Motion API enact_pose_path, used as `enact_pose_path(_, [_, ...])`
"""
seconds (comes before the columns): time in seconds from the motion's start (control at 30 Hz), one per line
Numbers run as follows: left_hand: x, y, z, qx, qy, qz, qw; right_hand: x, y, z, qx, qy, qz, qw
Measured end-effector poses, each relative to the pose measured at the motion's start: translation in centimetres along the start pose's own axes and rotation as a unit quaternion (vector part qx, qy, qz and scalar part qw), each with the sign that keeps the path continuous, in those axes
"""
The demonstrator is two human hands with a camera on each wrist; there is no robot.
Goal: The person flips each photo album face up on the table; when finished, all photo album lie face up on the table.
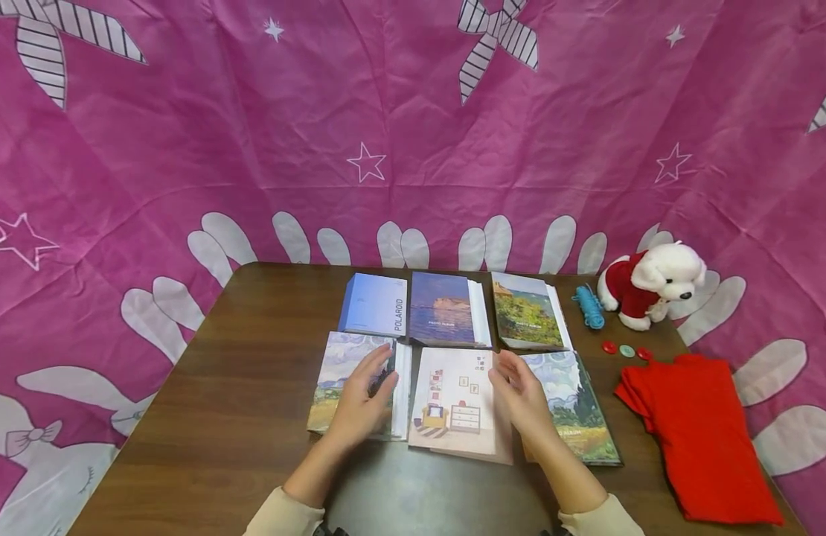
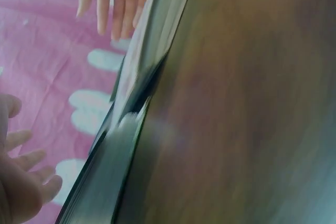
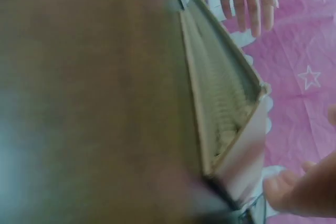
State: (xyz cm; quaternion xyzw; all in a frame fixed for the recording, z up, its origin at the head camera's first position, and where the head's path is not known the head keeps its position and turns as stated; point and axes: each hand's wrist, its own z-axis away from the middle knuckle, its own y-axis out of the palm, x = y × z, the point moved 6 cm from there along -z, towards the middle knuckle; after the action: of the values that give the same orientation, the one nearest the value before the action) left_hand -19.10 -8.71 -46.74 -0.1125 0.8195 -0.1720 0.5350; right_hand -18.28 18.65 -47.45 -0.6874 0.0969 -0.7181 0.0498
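Observation:
Six albums lie in two rows of three on the table. My left hand point(image 1: 361, 402) is over the front left landscape album point(image 1: 329, 380), fingers relaxed and holding nothing. The front middle album point(image 1: 446, 380) has a pale cover with a drawn armchair and dresser. At its right edge is my right hand point(image 1: 525, 398), fingers loosely bent, nothing in its grasp, overlapping the front right painted album point(image 1: 570, 402). In the right wrist view, the page edges of an album point(image 3: 226, 93) stand next to the right hand point(image 3: 299, 192).
Behind are a blue Polaroid album point(image 1: 376, 305), a sea-cliff album point(image 1: 443, 313) and a garden album point(image 1: 528, 313). To the right are blue yarn point(image 1: 590, 307), several buttons point(image 1: 626, 351), a white plush dog point(image 1: 654, 283) and folded red cloth point(image 1: 708, 439). A pink curtain point(image 1: 420, 112) hangs behind the table point(image 1: 212, 417).

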Motion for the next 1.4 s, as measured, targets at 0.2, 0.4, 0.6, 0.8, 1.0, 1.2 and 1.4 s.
enact_pose_path(0.2, [-0.6,4.0,1.1,0.094,-0.057,0.038,0.9932,-1.2,0.6,0.5,0.024,0.034,-0.011,0.999])
enact_pose_path(0.4, [-1.2,6.7,2.1,0.149,-0.078,0.029,0.9853,-1.8,1.4,0.0,0.035,0.043,0.016,0.998])
enact_pose_path(0.6, [-1.0,6.8,2.2,0.134,-0.088,0.042,0.9862,-1.7,2.0,-0.7,0.062,0.025,-0.005,0.998])
enact_pose_path(0.8, [-0.7,6.7,2.1,0.127,-0.100,0.035,0.9863,-1.7,1.5,0.7,0.064,0.052,-0.016,0.996])
enact_pose_path(1.0, [-0.6,7.1,2.6,0.114,-0.120,0.034,0.9856,-2.3,1.9,2.4,0.055,0.076,-0.024,0.995])
enact_pose_path(1.2, [-0.9,8.3,2.2,0.120,-0.125,0.038,0.9841,-1.2,1.9,2.3,0.049,0.065,-0.097,0.992])
enact_pose_path(1.4, [-1.1,9.5,2.1,0.117,-0.116,0.026,0.9859,-0.1,0.6,1.7,-0.016,0.016,-0.169,0.985])
